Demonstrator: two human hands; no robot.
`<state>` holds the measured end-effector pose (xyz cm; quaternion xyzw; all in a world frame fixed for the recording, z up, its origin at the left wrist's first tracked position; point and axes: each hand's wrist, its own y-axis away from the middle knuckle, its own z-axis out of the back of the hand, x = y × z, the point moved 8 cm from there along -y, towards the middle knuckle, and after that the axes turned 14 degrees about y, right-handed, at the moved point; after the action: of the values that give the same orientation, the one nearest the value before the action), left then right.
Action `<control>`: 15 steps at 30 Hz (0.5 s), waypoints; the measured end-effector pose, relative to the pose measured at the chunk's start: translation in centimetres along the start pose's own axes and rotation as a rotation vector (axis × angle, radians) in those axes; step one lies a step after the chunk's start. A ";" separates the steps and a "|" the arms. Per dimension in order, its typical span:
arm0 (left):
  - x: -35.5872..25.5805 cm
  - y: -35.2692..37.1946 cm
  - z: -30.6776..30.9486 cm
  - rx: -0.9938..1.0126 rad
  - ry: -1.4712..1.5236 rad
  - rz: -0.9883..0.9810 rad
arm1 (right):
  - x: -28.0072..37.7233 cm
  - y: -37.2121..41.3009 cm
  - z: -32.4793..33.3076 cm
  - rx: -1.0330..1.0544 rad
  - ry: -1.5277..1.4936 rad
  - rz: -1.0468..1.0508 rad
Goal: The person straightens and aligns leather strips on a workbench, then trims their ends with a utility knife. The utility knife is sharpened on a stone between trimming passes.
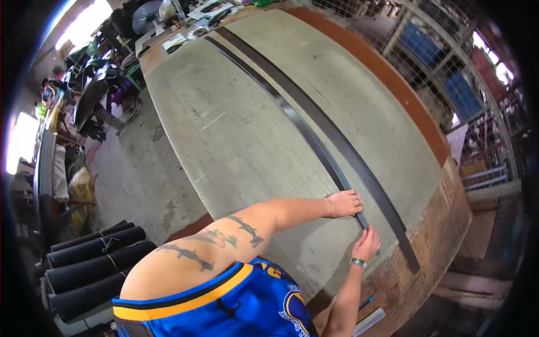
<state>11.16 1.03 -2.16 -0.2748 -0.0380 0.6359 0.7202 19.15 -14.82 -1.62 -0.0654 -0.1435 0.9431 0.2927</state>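
Note:
My left hand (343, 204) is closed over a long, narrow dark strip (306, 132) near its close end. The strip looks like leather or rubber, and its surface shines in places. Just below, my right hand (366, 244) pinches the same strip by its end, a greenish band around the wrist. Beyond my hands the strip runs in a curve to the table's far end. Beside it on the right, a second, wider dark strip (342, 145) lies flat, its tip on bare wood. My palms and the strip's very end are hidden.
The strips lie on a grey-green tabletop (247, 129) with a brown board (382, 62) along its right edge. A blue pen-like tool (366, 302) and a pale flat bar (369, 322) lie near my right forearm. Dark rolls (101, 264) are stacked at lower left; papers (175, 42) lie at the far end.

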 end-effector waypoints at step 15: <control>31.2 21.9 21.3 0.108 -0.209 0.076 | -0.3 -0.1 -0.7 0.129 0.119 -0.137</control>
<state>-11.22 38.52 -3.06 -0.1691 -0.0681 0.6889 0.7015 19.58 -14.74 -2.26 -0.0921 -0.0689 0.9226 0.3682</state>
